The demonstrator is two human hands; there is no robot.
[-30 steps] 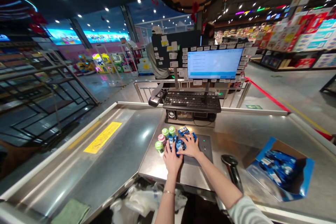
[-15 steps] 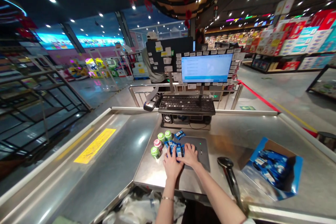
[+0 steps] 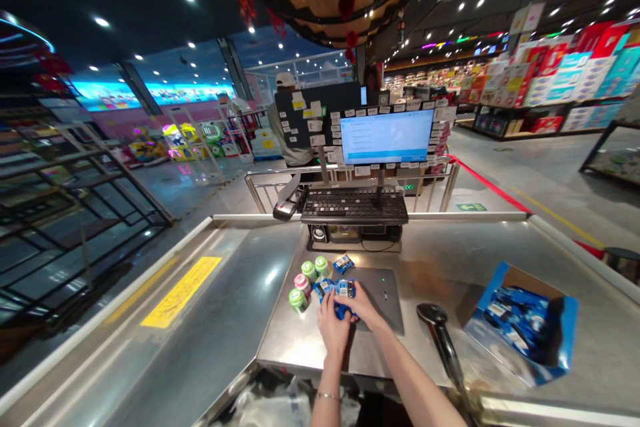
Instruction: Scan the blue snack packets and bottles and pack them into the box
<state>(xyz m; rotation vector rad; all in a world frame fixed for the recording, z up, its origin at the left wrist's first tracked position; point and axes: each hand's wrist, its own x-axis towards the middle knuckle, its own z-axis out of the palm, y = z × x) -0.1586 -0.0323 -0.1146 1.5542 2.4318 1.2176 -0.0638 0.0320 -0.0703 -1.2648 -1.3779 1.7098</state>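
My left hand (image 3: 332, 325) and my right hand (image 3: 363, 309) are cupped together around a bunch of small blue packets (image 3: 336, 290) on the steel checkout counter (image 3: 280, 340). Both hands have their fingers curled on the packets. One more blue packet (image 3: 343, 263) lies apart, just behind them. Several small round tubs with green and pink lids (image 3: 306, 279) stand just left of my hands. A dark flat scanner plate (image 3: 387, 288) lies under and right of my right hand.
A handheld barcode scanner (image 3: 441, 337) stands to the right, and beyond it an open blue box of blue packets (image 3: 523, 320). Behind are a keyboard (image 3: 354, 205), a lit monitor (image 3: 386, 136) and a rail. A yellow strip (image 3: 182, 291) marks the belt at left. A person stands behind the monitor.
My hands have drawn closer together and toward me, gathering the blue packets into a tight bunch. The view has shifted slightly.
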